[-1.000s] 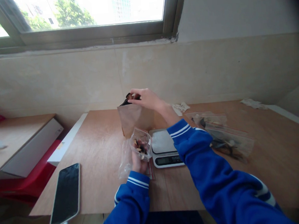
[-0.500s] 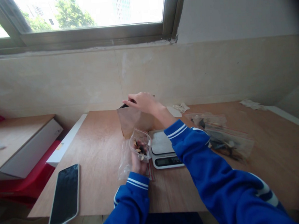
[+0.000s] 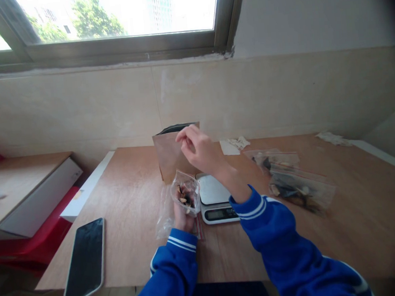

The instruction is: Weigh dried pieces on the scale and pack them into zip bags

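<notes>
My left hand (image 3: 182, 217) grips a small clear zip bag (image 3: 186, 195) with dark and pale pieces inside, held upright just left of the scale. My right hand (image 3: 199, 148) hovers in the air in front of the open brown paper pouch (image 3: 169, 154), fingers curled and pinched together; whether they hold anything is hidden. The pouch stands upright behind the small bag, its dark-lined mouth open. A white digital kitchen scale (image 3: 216, 198) sits under my right wrist with nothing on its platform.
Two filled clear zip bags (image 3: 298, 183) lie right of the scale on the wooden table (image 3: 127, 217). A phone (image 3: 85, 261) on a cable overhangs the front left edge. White scraps (image 3: 238, 142) lie by the wall. A lower table with a white box (image 3: 40, 197) stands left.
My right hand has come out of the brown pouch's mouth and drawn back toward me, above the scale. The left hand and its small bag have stayed put.
</notes>
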Tool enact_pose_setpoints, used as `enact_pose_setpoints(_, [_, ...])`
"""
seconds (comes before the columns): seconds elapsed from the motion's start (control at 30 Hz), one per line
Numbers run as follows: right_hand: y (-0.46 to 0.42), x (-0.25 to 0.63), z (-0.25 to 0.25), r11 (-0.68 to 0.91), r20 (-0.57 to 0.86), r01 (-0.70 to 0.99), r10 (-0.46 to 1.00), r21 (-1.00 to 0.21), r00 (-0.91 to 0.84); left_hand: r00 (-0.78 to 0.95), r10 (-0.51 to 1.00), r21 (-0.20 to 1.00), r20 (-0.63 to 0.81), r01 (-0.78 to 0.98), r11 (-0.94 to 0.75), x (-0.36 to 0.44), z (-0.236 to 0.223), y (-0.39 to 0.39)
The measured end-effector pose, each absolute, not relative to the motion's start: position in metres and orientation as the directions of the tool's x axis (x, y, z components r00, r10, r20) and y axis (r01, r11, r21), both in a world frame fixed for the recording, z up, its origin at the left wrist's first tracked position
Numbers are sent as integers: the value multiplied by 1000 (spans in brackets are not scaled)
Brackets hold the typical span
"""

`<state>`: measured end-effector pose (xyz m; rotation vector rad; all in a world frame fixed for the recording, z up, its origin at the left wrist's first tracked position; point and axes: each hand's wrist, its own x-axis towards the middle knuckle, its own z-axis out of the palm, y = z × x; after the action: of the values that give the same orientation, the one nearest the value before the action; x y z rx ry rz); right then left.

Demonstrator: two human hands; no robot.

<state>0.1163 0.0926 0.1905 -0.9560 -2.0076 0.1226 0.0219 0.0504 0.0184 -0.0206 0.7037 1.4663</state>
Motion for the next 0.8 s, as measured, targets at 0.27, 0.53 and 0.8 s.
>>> enact_pose_setpoints(0.27, [49, 126, 134, 555, 133, 496, 744, -667, -655, -67, 949, 494, -307, -864, 99, 25, 18, 47])
enact_pose_setpoints(0.53, [64, 122, 92, 531, 84, 671, 812, -517, -578, -51, 961, 528, -271, -843, 104, 28, 26, 44])
enact_pose_setpoints(0.8, [50, 125, 94, 632, 143, 641, 752, -435, -644, -9, 959, 548, -283, -822, 154, 27, 19, 44])
